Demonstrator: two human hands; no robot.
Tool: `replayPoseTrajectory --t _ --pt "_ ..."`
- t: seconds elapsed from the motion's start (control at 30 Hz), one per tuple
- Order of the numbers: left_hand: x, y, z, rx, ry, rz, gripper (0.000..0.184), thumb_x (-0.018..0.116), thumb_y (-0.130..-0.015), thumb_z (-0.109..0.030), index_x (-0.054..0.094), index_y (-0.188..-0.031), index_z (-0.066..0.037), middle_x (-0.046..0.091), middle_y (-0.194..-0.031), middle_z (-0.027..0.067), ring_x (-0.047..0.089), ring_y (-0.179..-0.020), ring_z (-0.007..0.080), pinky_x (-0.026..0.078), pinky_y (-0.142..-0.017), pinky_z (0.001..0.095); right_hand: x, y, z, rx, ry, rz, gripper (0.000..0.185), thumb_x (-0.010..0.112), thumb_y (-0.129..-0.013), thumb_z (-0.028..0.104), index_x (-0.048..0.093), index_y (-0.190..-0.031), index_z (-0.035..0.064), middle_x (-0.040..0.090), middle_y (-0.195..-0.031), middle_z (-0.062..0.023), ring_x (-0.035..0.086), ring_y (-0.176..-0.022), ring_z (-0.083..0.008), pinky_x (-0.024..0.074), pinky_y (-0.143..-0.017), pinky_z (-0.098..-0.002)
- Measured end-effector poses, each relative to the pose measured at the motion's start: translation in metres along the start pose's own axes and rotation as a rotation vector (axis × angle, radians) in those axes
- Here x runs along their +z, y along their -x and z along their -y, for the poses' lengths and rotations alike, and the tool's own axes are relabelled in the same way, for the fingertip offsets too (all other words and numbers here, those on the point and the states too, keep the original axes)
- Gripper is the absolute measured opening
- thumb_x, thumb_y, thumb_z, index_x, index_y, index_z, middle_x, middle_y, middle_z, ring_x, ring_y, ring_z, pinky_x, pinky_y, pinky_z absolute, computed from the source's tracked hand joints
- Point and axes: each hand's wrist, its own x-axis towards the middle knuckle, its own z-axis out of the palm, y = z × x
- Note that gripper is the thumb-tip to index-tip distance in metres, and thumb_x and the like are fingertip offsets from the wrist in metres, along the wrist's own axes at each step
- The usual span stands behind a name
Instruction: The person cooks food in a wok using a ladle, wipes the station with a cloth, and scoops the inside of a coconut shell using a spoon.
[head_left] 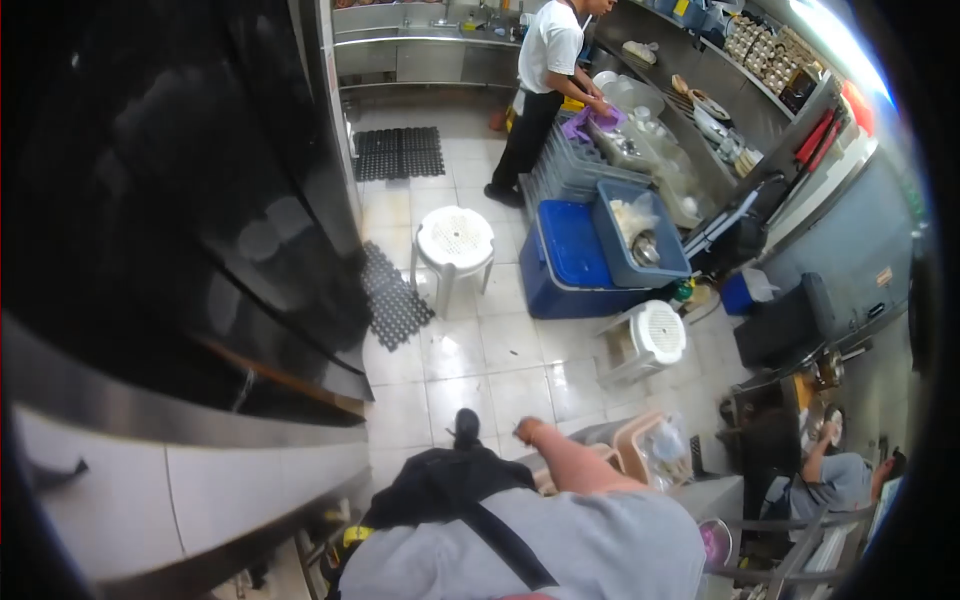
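Observation:
My right hand hangs in front of my body, above the white tiled floor. Its fingers look loosely bent and apart, though small in view, and nothing shows in them. Close beside that forearm are beige plastic bins, one with clear plastic bags in it. My dark shoe is on the tiles just left of the hand. My left hand is out of view.
White stools stand ahead. A blue cooler carries a grey-blue tub. Black mats lie on the floor. One person handles a purple cloth at the counter; another is at lower right.

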Motion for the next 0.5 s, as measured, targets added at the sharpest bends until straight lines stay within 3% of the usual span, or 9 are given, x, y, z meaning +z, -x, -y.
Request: replayPoseTrajectory --t 0.03,0.07,0.13,0.2,0.27,0.33,0.5 --pt "-0.004 -0.003 -0.012 -0.014 0.013 -0.007 0.022 0.063 -0.086 -0.023 0.074 -0.093 -0.006 0.073 -0.095 0.0162 0.071 -0.091 0.0274 0.055 -0.084 0.0394 -0.026 -0.042 -0.009 -0.026 0.060 -0.219 0.045 0.056 -0.092 0.044 0.076 -0.098 0.0040 0.073 -0.101 -0.0199 0.070 -0.096 -0.0353 0.0543 -0.090 -0.0448" --pt "-0.006 -0.006 -0.021 -0.025 0.028 -0.013 0.022 0.063 -0.086 -0.023 0.074 -0.093 -0.006 0.073 -0.096 0.0162 0.071 -0.091 0.0274 0.055 -0.084 0.0394 -0.072 -0.053 0.000 0.042 -0.064 -0.248 0.046 0.058 -0.091 0.044 0.073 -0.107 0.0039 0.068 -0.117 -0.0225 0.063 -0.112 -0.0391 0.0494 -0.099 -0.0464" --pt "-0.010 -0.017 -0.034 -0.033 0.061 -0.029 0.022 0.063 -0.086 -0.023 0.075 -0.092 -0.006 0.073 -0.096 0.0163 0.071 -0.092 0.0275 0.055 -0.084 0.0395 -0.139 -0.082 0.019 0.005 -0.179 -0.443 0.045 0.056 -0.092 0.042 0.072 -0.112 0.0045 0.067 -0.121 -0.0221 0.061 -0.114 -0.0400 0.0466 -0.103 -0.0456" --pt "-0.008 -0.022 -0.037 -0.043 0.103 -0.034 0.022 0.063 -0.086 -0.024 0.075 -0.092 -0.006 0.073 -0.096 0.0164 0.071 -0.092 0.0275 0.055 -0.084 0.0395 -0.181 -0.103 0.038 -0.193 -0.129 -0.454 0.045 0.056 -0.092 0.044 0.072 -0.110 0.0053 0.069 -0.113 -0.0217 0.064 -0.110 -0.0390 0.0483 -0.099 -0.0439" --pt "-0.002 -0.025 -0.031 -0.074 0.135 -0.015 0.023 0.063 -0.086 -0.024 0.075 -0.092 -0.006 0.073 -0.097 0.0164 0.071 -0.092 0.0275 0.055 -0.084 0.0396 -0.195 -0.080 0.052 -0.152 -0.226 -0.468 0.044 0.063 -0.090 0.042 0.072 -0.111 0.0040 0.070 -0.112 -0.0214 0.065 -0.106 -0.0394 0.0506 -0.096 -0.0438" --pt "-0.003 -0.027 -0.040 -0.102 0.163 -0.002 0.023 0.063 -0.086 -0.024 0.075 -0.092 -0.006 0.073 -0.097 0.0165 0.071 -0.093 0.0276 0.055 -0.084 0.0396 -0.189 -0.063 0.046 -0.145 -0.273 -0.424 0.046 0.061 -0.088 0.043 0.072 -0.111 0.0048 0.068 -0.115 -0.0225 0.062 -0.113 -0.0404 0.0481 -0.100 -0.0460" --pt "-0.026 -0.064 -0.088 -0.091 0.047 0.031 0.024 0.063 -0.086 -0.025 0.075 -0.092 -0.006 0.073 -0.098 0.0167 0.071 -0.094 0.0277 0.055 -0.085 0.0397 -0.140 -0.066 -0.041 -0.019 -0.181 -0.215 0.047 0.062 -0.087 0.043 0.072 -0.112 0.0041 0.068 -0.116 -0.0235 0.063 -0.112 -0.0406 0.0497 -0.098 -0.0468"
